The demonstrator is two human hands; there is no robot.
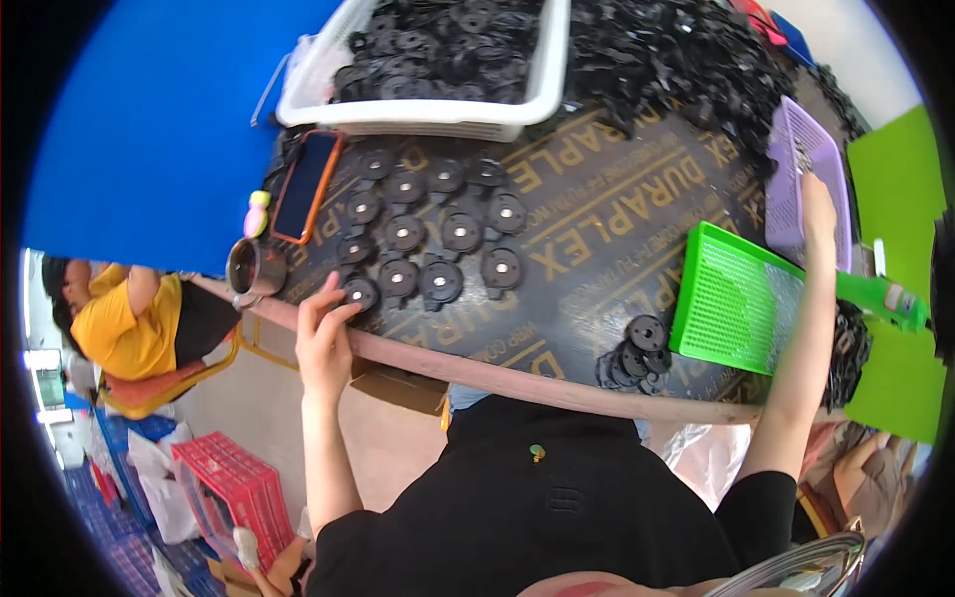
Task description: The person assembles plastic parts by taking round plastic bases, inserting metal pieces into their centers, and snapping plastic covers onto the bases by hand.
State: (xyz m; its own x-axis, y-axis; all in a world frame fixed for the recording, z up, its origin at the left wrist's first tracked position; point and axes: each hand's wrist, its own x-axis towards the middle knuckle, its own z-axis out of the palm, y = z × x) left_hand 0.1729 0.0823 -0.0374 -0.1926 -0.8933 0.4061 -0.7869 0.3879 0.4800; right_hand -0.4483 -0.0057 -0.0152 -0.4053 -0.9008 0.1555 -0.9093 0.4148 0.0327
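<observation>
My left hand (323,333) is at the table's near edge with its fingers apart, its fingertips against the rim of a black round plastic part (360,294). That part is the nearest left one in a group of several such parts, laid in rough rows, most with a small shiny metal piece at the centre. My right hand (818,204) reaches into a purple basket (837,189) at the right, over small light-coloured pieces (804,154). Its fingertips are too small and hidden to read. Closer to me, several more black discs (648,333) lie in a loose stack.
A white basket (428,119) full of black parts stands at the back, beside a large loose heap (676,60). A green tray (731,298) lies under my right forearm. An orange-edged phone (307,187) and a metal cup (257,269) are at left. A person in yellow (124,328) sits beyond.
</observation>
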